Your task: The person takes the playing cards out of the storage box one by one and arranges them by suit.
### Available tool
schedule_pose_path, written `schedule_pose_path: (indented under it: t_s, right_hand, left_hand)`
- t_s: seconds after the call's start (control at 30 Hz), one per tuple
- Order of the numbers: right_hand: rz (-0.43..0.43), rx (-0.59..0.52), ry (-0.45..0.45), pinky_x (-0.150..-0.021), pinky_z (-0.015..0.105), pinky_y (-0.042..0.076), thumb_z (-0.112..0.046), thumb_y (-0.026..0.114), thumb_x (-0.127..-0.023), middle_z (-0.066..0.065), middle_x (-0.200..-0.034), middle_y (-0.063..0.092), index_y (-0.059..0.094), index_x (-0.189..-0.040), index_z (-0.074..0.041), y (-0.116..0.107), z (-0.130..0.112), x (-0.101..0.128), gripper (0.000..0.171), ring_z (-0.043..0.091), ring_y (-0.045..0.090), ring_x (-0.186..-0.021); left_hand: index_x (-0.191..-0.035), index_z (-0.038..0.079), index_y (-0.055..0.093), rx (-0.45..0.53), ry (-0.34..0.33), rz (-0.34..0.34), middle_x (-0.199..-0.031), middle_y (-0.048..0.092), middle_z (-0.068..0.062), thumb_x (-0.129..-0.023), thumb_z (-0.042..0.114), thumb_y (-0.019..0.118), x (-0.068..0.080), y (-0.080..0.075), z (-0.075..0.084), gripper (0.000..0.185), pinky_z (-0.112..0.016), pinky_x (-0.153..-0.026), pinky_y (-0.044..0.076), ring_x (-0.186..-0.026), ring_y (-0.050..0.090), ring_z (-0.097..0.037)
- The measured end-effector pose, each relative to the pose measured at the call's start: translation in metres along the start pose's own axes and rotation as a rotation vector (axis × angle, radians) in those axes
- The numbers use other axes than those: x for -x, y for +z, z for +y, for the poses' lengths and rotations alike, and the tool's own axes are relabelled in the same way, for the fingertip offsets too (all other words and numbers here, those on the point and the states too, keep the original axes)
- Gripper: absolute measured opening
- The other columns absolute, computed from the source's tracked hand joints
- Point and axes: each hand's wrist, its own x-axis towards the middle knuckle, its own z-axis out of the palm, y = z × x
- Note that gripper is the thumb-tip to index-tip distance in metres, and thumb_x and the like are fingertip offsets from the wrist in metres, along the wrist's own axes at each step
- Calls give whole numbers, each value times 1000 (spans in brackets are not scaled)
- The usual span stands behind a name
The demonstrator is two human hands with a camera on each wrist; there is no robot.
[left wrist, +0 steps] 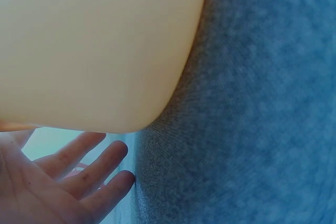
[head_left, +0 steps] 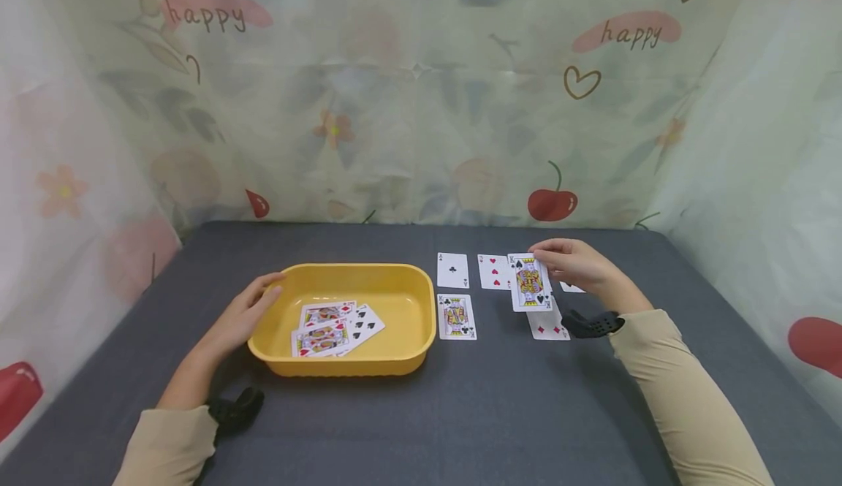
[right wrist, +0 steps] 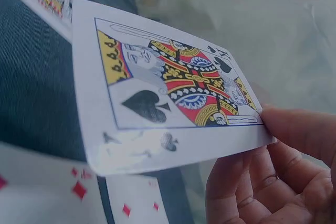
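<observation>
My right hand [head_left: 582, 265] pinches a king of spades [head_left: 530, 283] by its edge between thumb and fingers, face up above the table. The card fills the middle of the right wrist view. Below it lies a diamonds card [head_left: 549, 327], partly covered. My left hand [head_left: 240, 318] rests at the left rim of a yellow tray [head_left: 421, 340]; in the left wrist view its fingers [left wrist: 97, 174] are spread and fairly straight beside the tray's outer wall. Inside the tray lie overlapping cards: a face card of diamonds [head_left: 327, 313], one of hearts [head_left: 322, 340] and a spades card [head_left: 364, 325].
Right of the tray lie a card with a club in its middle [head_left: 452, 270], a king of clubs [head_left: 457, 317] and a hearts card [head_left: 493, 272]. Another card [head_left: 572, 288] is mostly hidden by the right hand. A patterned curtain [head_left: 414, 142] stands behind the dark tablecloth [head_left: 500, 420].
</observation>
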Motion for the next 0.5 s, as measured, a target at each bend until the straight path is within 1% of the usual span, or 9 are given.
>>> schedule_pose_path:
  t_s: [0.07, 0.23, 0.4, 0.5]
  right_hand:
    - [17, 8, 12, -85, 24, 47, -37, 54, -93, 8, -118, 55, 41, -134, 3, -5, 6, 2, 58, 7, 56, -95]
    - [43, 3, 26, -80, 19, 47, -35, 51, -95, 5, -113, 55, 37, -136, 6, -17, 21, 5, 60, 4, 56, -90]
    - [61, -17, 34, -79, 18, 47, -34, 49, -96, -1, -107, 55, 33, -138, 10, -28, 35, 9, 63, 1, 55, -88]
    - [72, -7, 39, -78, 18, 47, -34, 49, -97, -6, -103, 56, 31, -138, 12, -35, 43, 12, 64, -1, 55, -86]
  left_hand:
    - [-146, 10, 27, -2, 1, 4, -131, 42, -25, -99, 49, 30, 0, 0, 0, 61, -39, -87, 42, -112, 47, -34]
    - [-146, 10, 27, -1, -4, 8, -131, 41, -24, -99, 49, 31, -1, 1, 0, 61, -38, -87, 42, -112, 47, -34]
    - [-146, 10, 27, 3, -1, 8, -131, 41, -24, -99, 49, 31, -1, 1, -1, 61, -38, -87, 42, -112, 47, -34]
    - [-146, 10, 27, 5, 2, 7, -131, 41, -25, -99, 49, 31, 0, 1, -1, 61, -39, -87, 42, -112, 47, -34]
